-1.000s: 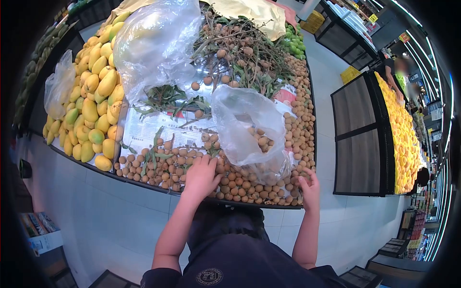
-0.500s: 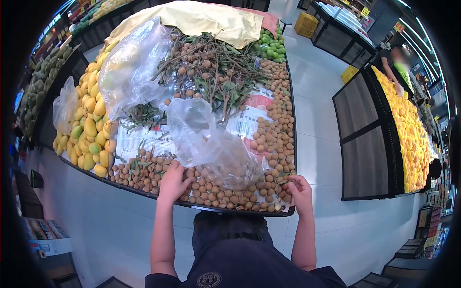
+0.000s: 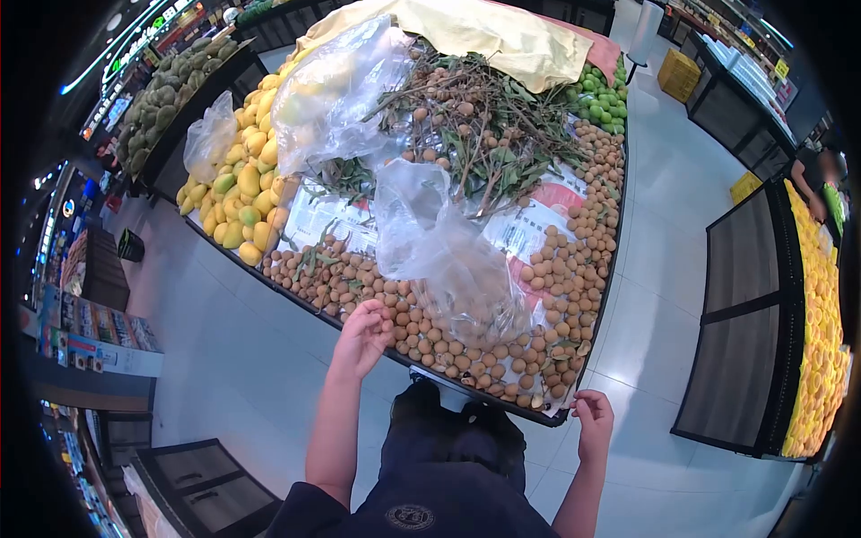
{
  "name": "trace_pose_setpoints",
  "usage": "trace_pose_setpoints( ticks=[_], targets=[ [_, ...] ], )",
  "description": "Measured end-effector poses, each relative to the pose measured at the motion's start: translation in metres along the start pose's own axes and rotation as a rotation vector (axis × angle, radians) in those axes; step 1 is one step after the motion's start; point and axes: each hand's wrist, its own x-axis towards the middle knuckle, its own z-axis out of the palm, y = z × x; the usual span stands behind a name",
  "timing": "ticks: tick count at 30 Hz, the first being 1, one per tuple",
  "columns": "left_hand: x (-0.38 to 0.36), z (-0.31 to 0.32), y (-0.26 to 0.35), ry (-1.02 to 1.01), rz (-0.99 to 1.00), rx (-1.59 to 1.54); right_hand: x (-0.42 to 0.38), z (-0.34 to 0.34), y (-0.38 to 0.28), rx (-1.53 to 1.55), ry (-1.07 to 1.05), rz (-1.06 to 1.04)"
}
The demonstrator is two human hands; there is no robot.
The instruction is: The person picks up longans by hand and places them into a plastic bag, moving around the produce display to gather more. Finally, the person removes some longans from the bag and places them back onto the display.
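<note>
Longans lie loose along the near edge of the fruit stand, several still on short stems. My left hand hovers over that edge, fingers loosely bent and thumb apart, with nothing visible in it. Just off the near right corner is my right hand, its thumb and fingertips pinched together; a tiny dark spot shows there, too small to name. A crumpled clear plastic bag rests on the longans, with some fruit seen through it. Behind it are leafy longan branches.
Yellow mangoes fill the stand's left side, partly under clear plastic. Green limes sit far right beside a cream cloth. Across the aisle, a person stands by another stand of yellow fruit.
The view has turned, moving the stand rightward in frame. My left hand has lifted off the longans and curled its fingers. My right hand has drawn back from the corner longans, past the edge.
</note>
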Motion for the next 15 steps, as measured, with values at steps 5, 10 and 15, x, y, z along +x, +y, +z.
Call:
trace_pose_setpoints(
  ticks=[5, 10, 15],
  targets=[
    [-0.009, -0.010, -0.002, -0.028, -0.061, 0.062, -0.014, 0.034, -0.013, -0.004, -0.107, -0.093],
    [-0.034, -0.043, 0.015, -0.052, -0.114, 0.075, -0.026, 0.100, -0.016, -0.107, -0.239, -0.158],
    [-0.092, -0.118, 0.010, -0.063, -0.405, 0.068, -0.035, 0.205, -0.006, -0.308, -0.421, -0.167]
  ],
)
